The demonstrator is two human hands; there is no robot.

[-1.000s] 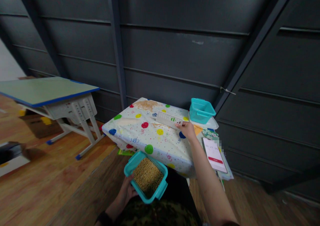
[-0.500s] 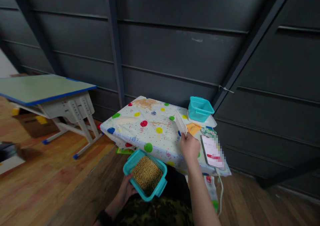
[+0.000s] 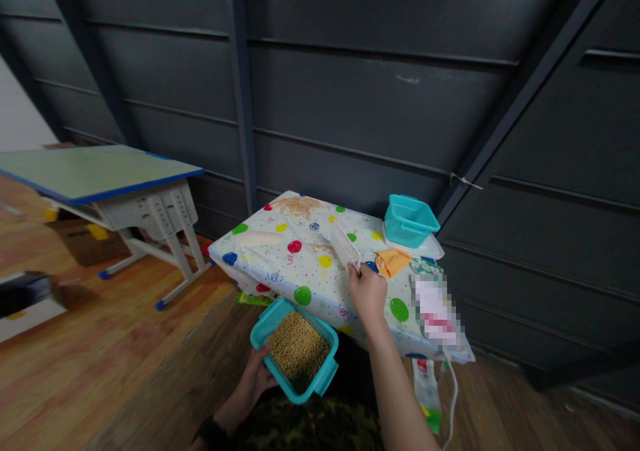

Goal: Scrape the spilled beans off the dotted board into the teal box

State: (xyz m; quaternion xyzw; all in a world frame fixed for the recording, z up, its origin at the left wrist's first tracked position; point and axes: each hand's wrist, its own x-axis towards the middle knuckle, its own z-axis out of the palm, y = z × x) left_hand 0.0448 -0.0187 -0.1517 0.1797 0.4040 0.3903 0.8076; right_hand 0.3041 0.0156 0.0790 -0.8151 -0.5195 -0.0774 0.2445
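Note:
My left hand [image 3: 256, 379] grips a teal plastic box [image 3: 296, 349] full of small tan grains, held below the near edge of a table covered with a white balloon-print cloth [image 3: 280, 254]. My right hand [image 3: 367, 291] reaches over the table's near side and pinches a white slotted plastic card [image 3: 345, 244] that stands tilted on the cloth. A heap of loose grains [image 3: 297, 205] lies at the table's far left corner, and a thinner scatter lies near the card.
An empty teal box [image 3: 410, 220] sits on a white lid at the table's far right. An orange cloth [image 3: 393, 261] and a phone [image 3: 436, 311] lie along the right side. A green-topped desk [image 3: 95, 174] stands to the left on the wooden floor. Dark panelled wall behind.
My right hand has drawn back toward the near edge with the white card, which turned from lying crosswise to pointing away from me. The box of grains stayed in place.

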